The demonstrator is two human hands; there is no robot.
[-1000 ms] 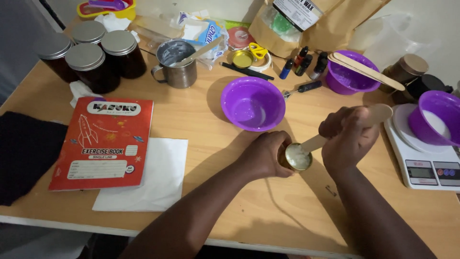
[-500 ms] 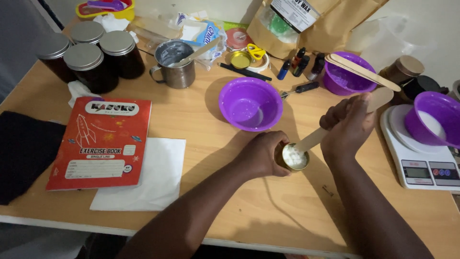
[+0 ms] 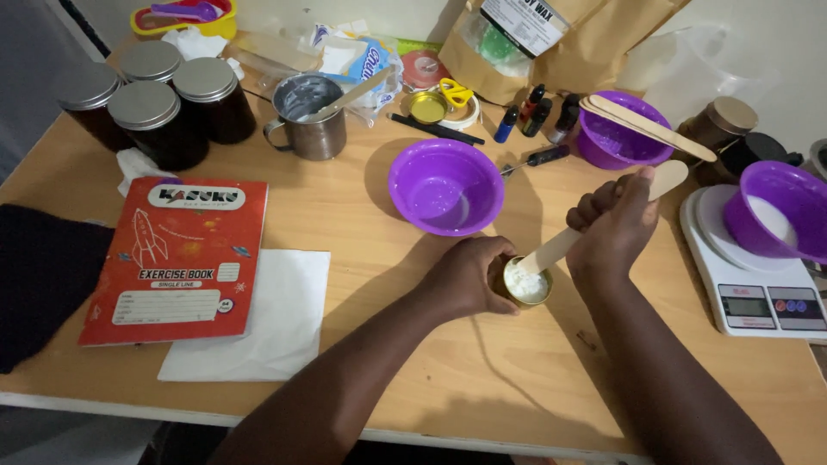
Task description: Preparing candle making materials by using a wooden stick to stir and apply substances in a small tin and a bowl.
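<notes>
A small round tin filled with a white paste is steadied on a wooden table by the left hand, whose fingers are curled closed around the tin's near side. A flat wooden stick is gripped in the closed fist of the right hand, just beside and slightly beyond the left hand; the stick's lower end is pressed into the paste, and its rounded upper end is seen above the thumb. Just beyond the left hand an empty purple bowl is set. Beyond the right hand a second purple bowl is placed, with two wooden sticks laid across its rim. To the right of the right hand a white kitchen scale is found, topped by a third purple bowl holding something white. Well to the left of the left hand a red exercise book is laid over a white sheet of paper.
</notes>
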